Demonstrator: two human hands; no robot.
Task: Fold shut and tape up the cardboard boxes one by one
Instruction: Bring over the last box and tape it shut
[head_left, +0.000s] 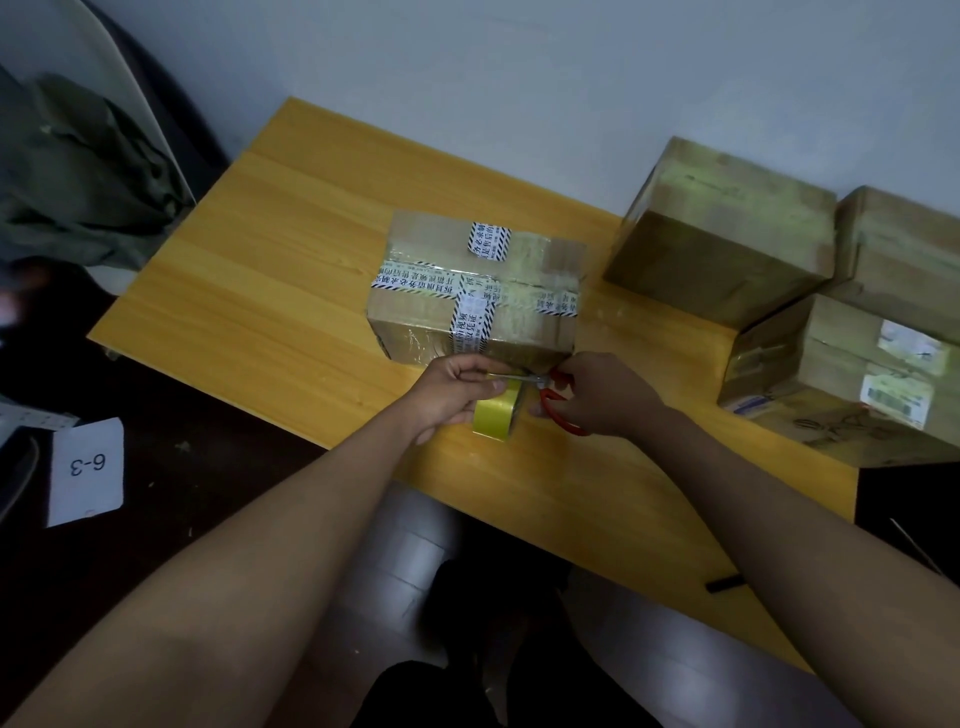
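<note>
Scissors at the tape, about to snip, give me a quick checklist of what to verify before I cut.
1. Scissors held by the right hand: ok, fingers are through the red handles.
2. Tape roll held by the left hand: ok, it sits under that hand near the table edge.
3. Blades on the tape strip between roll and box: cannot tell, the strip is hard to see.
4. Left fingers clear of the blades: cannot tell, they are very close to the tips.
5. Box flaps shut: ok, the top is closed with tape across it.
6. Other boxes out of the way: ok, stacked off to the right.
</note>
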